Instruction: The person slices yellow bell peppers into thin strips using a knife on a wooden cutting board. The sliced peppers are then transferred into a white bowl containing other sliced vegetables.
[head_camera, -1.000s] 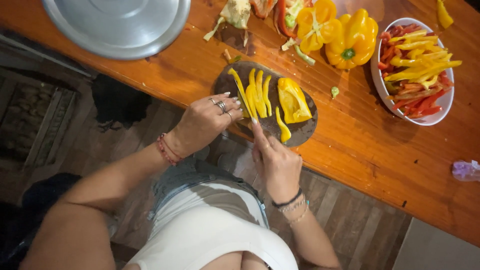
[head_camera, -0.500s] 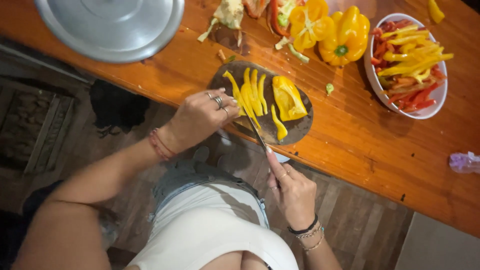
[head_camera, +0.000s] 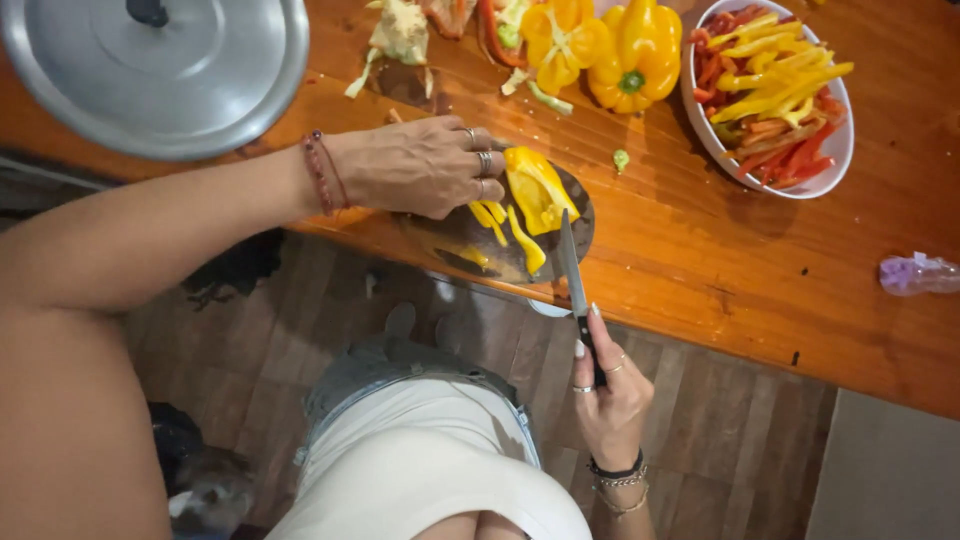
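From the head camera, looking down, the left hand (head_camera: 425, 165) lies palm-down on the small dark round cutting board (head_camera: 575, 215), its ringed fingers curled over a bunch of yellow pepper strips (head_camera: 492, 218) and touching the larger uncut piece of yellow pepper (head_camera: 538, 186) that sits on the board's far side; the fingers are bent and close together, gathering or pinning the strips rather than spread. The right hand (head_camera: 608, 385) is drawn back off the table edge, above the wooden floor, with its fingers wrapped closed around the black handle of a narrow steel kitchen knife (head_camera: 572, 268), whose blade points forward and reaches the near rim of the board, just beside the strips but not cutting into anything. The board rests near the front edge of the varnished orange-brown wooden table (head_camera: 700, 270). Judging from how things lie, the slicing is well along: a white bowl (head_camera: 835, 150) at the far right already holds a heap of red and yellow pepper strips, several strips are cut on the board, while the piece on the board and the whole yellow bell peppers (head_camera: 630, 55) beyond it remain to be cut. Seed cores and trimmings (head_camera: 400, 35) lie near a large round grey metal lid (head_camera: 150, 70) at the far left.
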